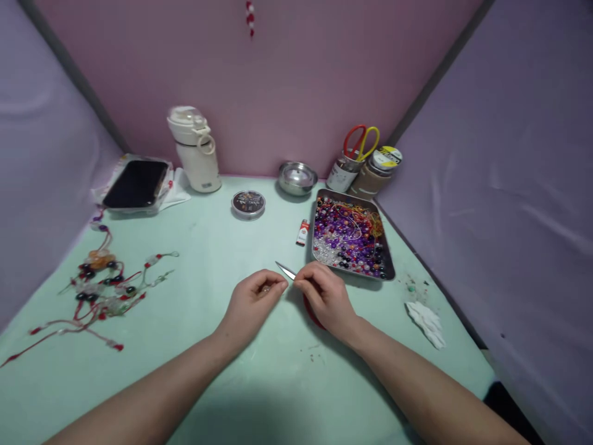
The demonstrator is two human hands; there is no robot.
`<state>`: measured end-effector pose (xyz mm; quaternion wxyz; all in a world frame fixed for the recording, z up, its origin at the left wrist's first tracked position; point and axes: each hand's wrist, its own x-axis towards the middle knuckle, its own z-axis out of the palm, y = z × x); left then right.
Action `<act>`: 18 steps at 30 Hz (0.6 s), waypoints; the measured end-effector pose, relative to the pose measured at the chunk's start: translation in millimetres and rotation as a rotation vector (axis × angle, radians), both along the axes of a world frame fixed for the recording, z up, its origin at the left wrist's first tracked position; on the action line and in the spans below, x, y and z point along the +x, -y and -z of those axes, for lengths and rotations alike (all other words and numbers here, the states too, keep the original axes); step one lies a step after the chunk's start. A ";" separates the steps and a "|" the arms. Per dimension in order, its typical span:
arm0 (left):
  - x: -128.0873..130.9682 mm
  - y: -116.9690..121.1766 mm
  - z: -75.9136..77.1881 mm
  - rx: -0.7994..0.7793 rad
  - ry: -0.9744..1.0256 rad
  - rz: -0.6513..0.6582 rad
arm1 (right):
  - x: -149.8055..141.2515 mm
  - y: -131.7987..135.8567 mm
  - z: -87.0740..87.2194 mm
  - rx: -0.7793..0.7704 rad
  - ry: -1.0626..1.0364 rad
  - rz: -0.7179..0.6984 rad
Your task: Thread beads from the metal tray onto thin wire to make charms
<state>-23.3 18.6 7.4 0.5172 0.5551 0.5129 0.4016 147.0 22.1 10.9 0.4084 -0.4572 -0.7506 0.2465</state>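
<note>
My left hand (256,301) is over the middle of the table, thumb and forefinger pinched together. A small pale bead (265,288) shows within the curl of its fingers. Close by on the right, my right hand (327,298) is also closed in a pinch, its fingertips almost meeting those of the left. What lies between its fingertips is too small to make out. Red-handled scissors (286,271) show under the right hand, blade pointing to the far left. Whether that hand holds them or they lie on the table, I cannot tell.
Right of centre, a metal tray (391,270) holds many beads and cords, with a lighter (302,233) beside it. Behind are a steel bowl (297,179), a round case (248,204), a bottle (197,157) and jars (341,176). Beaded strings (104,287) and a phone (136,184) lie left; a tissue (425,323) right.
</note>
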 end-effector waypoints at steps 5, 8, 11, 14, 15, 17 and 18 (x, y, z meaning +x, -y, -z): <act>0.3 -0.9 0.9 0.007 -0.076 0.001 | 3.6 -1.9 -1.6 0.049 0.024 -0.007; 1.1 -1.8 1.7 0.009 -0.106 0.012 | 7.3 -3.5 -5.9 0.082 0.037 -0.005; 0.9 -2.0 2.3 0.006 -0.130 0.001 | 18.9 -10.7 -13.4 0.131 0.066 0.039; 0.3 -2.1 2.2 -0.005 -0.157 -0.013 | 41.0 -27.7 -20.7 0.160 0.160 0.171; 0.2 -2.2 2.1 -0.009 -0.161 -0.014 | 49.1 -34.8 -22.5 0.142 0.230 0.213; -0.1 -2.6 1.5 -0.016 -0.158 -0.009 | 62.6 -49.2 -25.3 0.063 0.401 0.251; -0.2 -2.7 1.2 -0.019 -0.154 -0.006 | 66.9 -55.6 -26.5 0.017 0.478 0.251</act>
